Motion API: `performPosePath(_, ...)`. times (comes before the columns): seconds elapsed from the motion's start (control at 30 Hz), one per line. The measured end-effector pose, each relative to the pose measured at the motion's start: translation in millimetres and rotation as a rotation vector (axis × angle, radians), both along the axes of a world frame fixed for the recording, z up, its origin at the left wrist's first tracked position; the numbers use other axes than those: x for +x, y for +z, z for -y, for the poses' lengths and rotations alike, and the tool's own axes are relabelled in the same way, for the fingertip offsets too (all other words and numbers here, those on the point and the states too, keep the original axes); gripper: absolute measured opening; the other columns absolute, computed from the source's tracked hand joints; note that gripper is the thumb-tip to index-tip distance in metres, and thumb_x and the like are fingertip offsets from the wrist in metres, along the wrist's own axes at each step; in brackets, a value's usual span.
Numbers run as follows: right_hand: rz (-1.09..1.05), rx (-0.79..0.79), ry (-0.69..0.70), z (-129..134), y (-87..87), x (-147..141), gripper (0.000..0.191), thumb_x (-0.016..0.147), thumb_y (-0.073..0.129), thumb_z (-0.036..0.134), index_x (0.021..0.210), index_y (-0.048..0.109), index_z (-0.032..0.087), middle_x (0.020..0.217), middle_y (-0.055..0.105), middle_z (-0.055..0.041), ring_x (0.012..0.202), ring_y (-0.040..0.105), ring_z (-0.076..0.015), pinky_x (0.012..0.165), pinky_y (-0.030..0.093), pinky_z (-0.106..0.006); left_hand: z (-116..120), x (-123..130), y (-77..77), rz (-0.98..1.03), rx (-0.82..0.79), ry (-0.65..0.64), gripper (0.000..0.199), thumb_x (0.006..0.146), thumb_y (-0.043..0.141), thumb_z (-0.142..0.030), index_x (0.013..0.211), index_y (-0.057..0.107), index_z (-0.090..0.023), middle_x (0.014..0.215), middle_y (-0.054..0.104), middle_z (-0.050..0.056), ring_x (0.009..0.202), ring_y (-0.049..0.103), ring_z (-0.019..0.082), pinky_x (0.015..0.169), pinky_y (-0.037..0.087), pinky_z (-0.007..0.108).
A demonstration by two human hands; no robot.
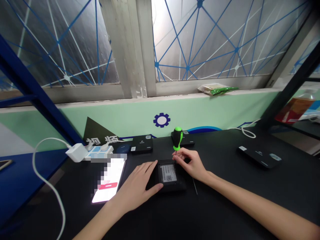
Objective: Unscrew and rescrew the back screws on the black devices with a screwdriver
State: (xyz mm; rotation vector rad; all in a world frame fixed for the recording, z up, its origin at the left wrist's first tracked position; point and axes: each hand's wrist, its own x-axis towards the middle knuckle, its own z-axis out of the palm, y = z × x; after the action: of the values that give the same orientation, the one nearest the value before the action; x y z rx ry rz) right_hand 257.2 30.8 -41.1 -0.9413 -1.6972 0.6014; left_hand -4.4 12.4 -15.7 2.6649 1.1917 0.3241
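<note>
A flat black electronic box lies on the black table with a printed label facing up. My left hand grips its left side, fingers along the far left corner and thumb near the front. My right hand is over the box's far right corner, fingertips pinched round the shaft of a screwdriver. The screwdriver stands nearly upright, its green and black handle above the fingers; its tip is hidden. A thin metal rod pokes out below my right hand, its other end covered.
Left of the box lies a lit phone, partly pixelated. Behind it are a power strip and white charger with a cable. More black boxes stand at the back, behind the screwdriver and at right. A packet rests on the sill.
</note>
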Motion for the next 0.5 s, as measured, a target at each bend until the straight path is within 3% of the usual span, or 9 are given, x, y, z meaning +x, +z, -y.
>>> performPosePath(0.23,0.047,0.017,0.029,1.7,2.1,2.2,0.021,0.097,0.055,0.032,0.103,0.069,0.018,0.084,0.075,-0.0073,0.069,0.068,-0.0185,0.064,0.054,-0.028,0.1,0.4,0.9,-0.008,-0.009,0.003,0.069,0.098,0.042,-0.063,0.154,0.025,-0.028,0.151,0.042,0.009,0.136,0.041,0.031,0.110,0.036,0.048)
performPosePath(0.5,0.047,0.034,0.001,1.3,2.0,0.9,0.020,0.095,0.057,0.034,0.099,0.069,0.018,0.083,0.074,-0.0070,0.067,0.068,-0.0184,0.061,0.053,-0.028,-0.1,0.2,0.1,-0.011,-0.011,0.007,0.069,0.097,0.042,-0.063,0.154,0.026,-0.028,0.151,0.042,0.008,0.136,0.041,0.031,0.111,0.035,0.048)
